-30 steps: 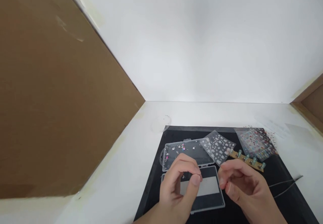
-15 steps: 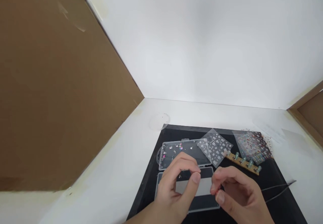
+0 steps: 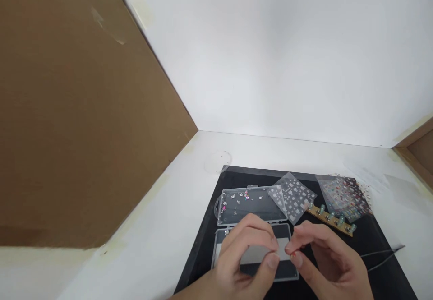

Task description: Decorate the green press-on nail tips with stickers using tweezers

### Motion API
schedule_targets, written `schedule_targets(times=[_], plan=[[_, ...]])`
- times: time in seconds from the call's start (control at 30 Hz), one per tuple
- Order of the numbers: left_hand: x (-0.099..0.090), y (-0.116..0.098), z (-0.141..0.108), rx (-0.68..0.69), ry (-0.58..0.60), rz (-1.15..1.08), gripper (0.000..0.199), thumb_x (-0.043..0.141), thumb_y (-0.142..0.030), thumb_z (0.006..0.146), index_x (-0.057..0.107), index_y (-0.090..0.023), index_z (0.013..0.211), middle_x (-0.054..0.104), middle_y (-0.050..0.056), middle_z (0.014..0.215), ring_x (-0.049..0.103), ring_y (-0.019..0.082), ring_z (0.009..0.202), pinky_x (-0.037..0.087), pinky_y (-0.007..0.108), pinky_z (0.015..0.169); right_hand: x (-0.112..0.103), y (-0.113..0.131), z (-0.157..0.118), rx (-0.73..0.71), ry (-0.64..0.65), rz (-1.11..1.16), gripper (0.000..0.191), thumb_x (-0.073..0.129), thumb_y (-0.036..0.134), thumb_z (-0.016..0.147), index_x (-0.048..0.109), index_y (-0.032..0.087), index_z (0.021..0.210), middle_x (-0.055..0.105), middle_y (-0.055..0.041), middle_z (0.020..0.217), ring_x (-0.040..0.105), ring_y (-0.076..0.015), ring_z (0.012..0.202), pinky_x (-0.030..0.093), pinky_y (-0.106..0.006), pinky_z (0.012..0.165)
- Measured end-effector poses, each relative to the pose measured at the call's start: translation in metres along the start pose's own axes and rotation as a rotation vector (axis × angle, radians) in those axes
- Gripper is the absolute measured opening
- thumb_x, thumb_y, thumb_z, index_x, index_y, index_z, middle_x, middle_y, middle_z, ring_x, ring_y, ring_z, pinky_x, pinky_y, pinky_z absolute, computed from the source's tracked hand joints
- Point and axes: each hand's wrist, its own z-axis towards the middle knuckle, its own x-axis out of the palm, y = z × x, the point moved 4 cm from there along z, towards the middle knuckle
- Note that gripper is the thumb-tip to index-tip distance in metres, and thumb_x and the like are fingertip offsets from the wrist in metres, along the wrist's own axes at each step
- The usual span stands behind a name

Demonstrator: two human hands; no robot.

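Over the lower half of a clear plastic case [image 3: 287, 275], my left hand [image 3: 248, 261] has its thumb and fingertips pressed together; anything between them is too small to make out. Just to its right, my right hand [image 3: 329, 261] pinches a tiny red piece [image 3: 292, 255] between thumb and index finger. The two pinches are close but apart. A white strip [image 3: 253, 255] lies in the case behind my left hand. The upper half of the case [image 3: 252, 188] holds small silver, pink and coloured charms [image 3: 246, 196].
A black mat [image 3: 203, 246] lies on the white table [image 3: 142, 241]. On it are a clear sticker sheet [image 3: 292, 196], a colourful sticker sheet [image 3: 345, 196], a wooden strip with several teal pieces [image 3: 330, 219] and dark tweezers [image 3: 382, 252]. A brown board [image 3: 84, 110] stands at left.
The whole view has shifted slightly. My left hand has moved right and a little lower, its fingertips nearer my right hand. My right hand still pinches the red piece.
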Motion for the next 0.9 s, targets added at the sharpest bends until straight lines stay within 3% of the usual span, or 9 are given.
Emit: schedule_targets(times=[0.1,0.27,0.47,0.7,0.9], plan=[[0.001,-0.002,0.001,0.038,0.005,0.027,0.014,0.057,-0.029,0.116,0.063,-0.016,0.114,0.069,0.006,0.09,0.07,0.014,0.079,0.061,0.024,0.072,-0.001,0.002,-0.002,-0.009,-0.01,-0.007,0.036,0.084,0.019,0.096,0.079,0.035,0.128,0.083,-0.0004,0.092,0.082,-0.0147,0.083,0.066,-0.019,0.082],[0.004,-0.006,0.001,0.083,0.047,0.118,0.023,0.054,-0.033,0.118,0.067,-0.014,0.12,0.069,0.005,0.094,0.07,0.013,0.081,0.058,0.024,0.073,0.003,0.0,0.0,0.11,-0.005,0.067,0.034,0.086,0.024,0.097,0.08,0.041,0.126,0.085,0.0028,0.091,0.083,-0.0132,0.082,0.064,-0.015,0.081],[0.007,-0.004,-0.001,0.083,0.034,0.121,0.024,0.053,-0.032,0.119,0.07,-0.016,0.117,0.066,0.003,0.094,0.068,0.011,0.08,0.056,0.024,0.074,0.001,-0.006,-0.002,0.203,0.003,0.079,0.022,0.088,0.031,0.095,0.082,0.036,0.116,0.084,0.0009,0.087,0.083,-0.014,0.079,0.063,-0.013,0.078],[0.012,-0.003,0.0,0.05,-0.008,0.081,0.019,0.057,-0.029,0.117,0.071,-0.018,0.112,0.068,0.001,0.092,0.069,0.01,0.078,0.056,0.023,0.073,0.001,-0.002,-0.002,0.096,0.006,0.0,0.032,0.084,0.026,0.099,0.076,0.04,0.127,0.085,0.0025,0.095,0.083,-0.0116,0.083,0.062,-0.013,0.084],[0.011,-0.004,0.005,-0.026,-0.022,-0.012,0.02,0.062,-0.031,0.115,0.073,-0.017,0.104,0.067,0.002,0.089,0.069,0.008,0.075,0.058,0.016,0.073,0.002,0.004,0.0,0.037,-0.017,-0.082,0.034,0.082,0.026,0.1,0.075,0.04,0.13,0.084,0.0042,0.091,0.083,-0.0112,0.081,0.062,-0.013,0.084]])
